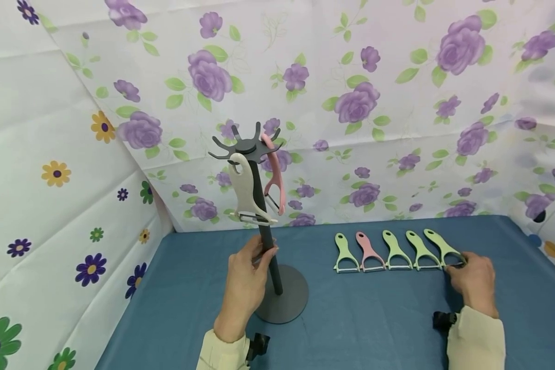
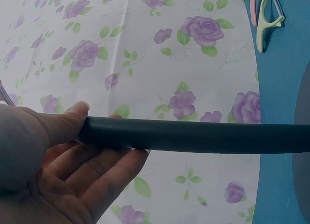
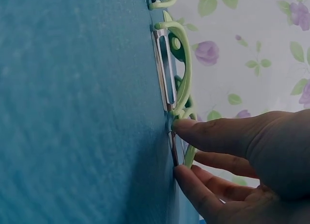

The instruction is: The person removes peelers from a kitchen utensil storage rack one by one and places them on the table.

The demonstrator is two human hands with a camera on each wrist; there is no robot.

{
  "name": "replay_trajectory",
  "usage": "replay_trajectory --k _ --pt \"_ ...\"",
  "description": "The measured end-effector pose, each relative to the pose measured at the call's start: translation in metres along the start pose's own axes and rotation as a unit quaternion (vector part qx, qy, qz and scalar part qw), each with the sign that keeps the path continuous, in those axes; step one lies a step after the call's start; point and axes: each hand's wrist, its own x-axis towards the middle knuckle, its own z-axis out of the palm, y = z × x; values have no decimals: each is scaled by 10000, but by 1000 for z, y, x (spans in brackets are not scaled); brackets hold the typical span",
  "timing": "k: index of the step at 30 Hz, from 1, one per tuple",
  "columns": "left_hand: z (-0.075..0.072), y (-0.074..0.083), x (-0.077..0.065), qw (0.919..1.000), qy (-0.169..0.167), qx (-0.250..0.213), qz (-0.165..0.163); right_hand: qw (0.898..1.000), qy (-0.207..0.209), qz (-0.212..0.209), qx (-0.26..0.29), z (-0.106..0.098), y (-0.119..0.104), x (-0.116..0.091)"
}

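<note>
My left hand grips the dark post of a stand, thumb on one side and fingers on the other. From hooks on the stand's top hang a white peeler and a pink peeler. On the blue cloth, my right hand pinches the head of the rightmost green peeler, which lies at the end of a row. In the right wrist view, thumb and fingertips sit at the two ends of that peeler's blade, close to the cloth.
Left of that peeler, the row goes on with several green peelers and one pink peeler. The stand's round base rests on the blue cloth. Flower-printed sheets rise at the back and sides.
</note>
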Motion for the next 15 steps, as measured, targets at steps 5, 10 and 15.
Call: replay_trajectory --k 5,10,15 --pt "0 -2 0 10000 26 -1 84 10000 2 58 71 1 0 1" --pt "1 -2 0 9999 28 5 113 9998 25 176 120 2 -1 1" --pt "1 -2 1 9999 28 2 117 9995 -12 272 156 2 -3 1"
